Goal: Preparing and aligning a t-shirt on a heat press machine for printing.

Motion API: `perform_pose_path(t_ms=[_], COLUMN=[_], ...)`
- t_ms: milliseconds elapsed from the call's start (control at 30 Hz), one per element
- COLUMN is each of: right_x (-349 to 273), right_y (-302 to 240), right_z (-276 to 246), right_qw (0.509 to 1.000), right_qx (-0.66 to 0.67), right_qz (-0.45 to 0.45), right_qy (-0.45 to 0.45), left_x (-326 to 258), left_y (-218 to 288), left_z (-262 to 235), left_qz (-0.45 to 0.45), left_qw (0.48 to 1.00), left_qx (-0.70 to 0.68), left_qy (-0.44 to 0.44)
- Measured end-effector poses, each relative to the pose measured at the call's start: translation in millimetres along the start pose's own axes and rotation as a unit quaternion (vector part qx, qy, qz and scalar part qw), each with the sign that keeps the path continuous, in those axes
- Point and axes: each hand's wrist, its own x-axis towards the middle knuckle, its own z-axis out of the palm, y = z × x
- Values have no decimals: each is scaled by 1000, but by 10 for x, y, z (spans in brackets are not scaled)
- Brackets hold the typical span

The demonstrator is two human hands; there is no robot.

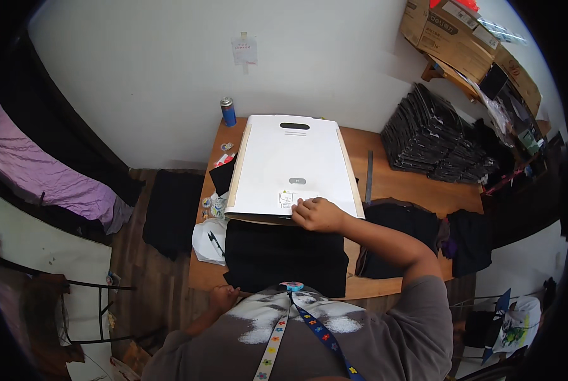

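Note:
My right hand (319, 214) is closed on the front edge of a white press lid (303, 152), with its fingers curled near a small label. The lid has a dark oval slot at its far end and a grey badge near the front. Beneath its front edge, black cloth (284, 254) lies spread toward me. By the front left corner of that cloth, my left hand (223, 297) is curled in at the table edge; whatever its fingers hold, if anything, is hidden.
Thread snips (216, 243) lie on a white round piece (206, 251) at left. A blue spray can (228, 112) stands at the back left. More black garments (398, 244) and a metal ruler (369, 178) are on the wooden table (423, 187) at right, before a tall dark stack (430, 136).

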Motion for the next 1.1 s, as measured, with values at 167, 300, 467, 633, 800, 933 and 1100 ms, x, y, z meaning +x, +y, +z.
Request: perform_pose_path(t_ms=[167, 300, 467, 633, 800, 933, 1100], right_x=[-62, -101, -159, -226, -282, -335, -390], right_y=[-111, -263, -387, -522, -652, -752, -864], right_z=[102, 231, 361, 467, 632, 767, 913], right_qw=[999, 999, 996, 993, 992, 991, 987], right_qx=[32, 45, 88, 114, 122, 133, 160], right_qz=[-1, 4, 7, 24, 20, 19, 26], right_qy=[10, 19, 14, 9, 13, 7, 10], left_x=[11, 9, 29, 47, 57, 66, 43], left_y=[28, -2, 7, 29, 40, 64, 74], left_z=[-3, 50, 67, 55, 48, 32, 42], left_qz=[-26, -54, -73, -83, -72, -86, -96], left_qw=[999, 998, 996, 995, 996, 995, 994], left_qx=[30, 28, 51, 48, 46, 38, 38], left_qy=[-14, -22, -24, -31, -19, -29, -23])
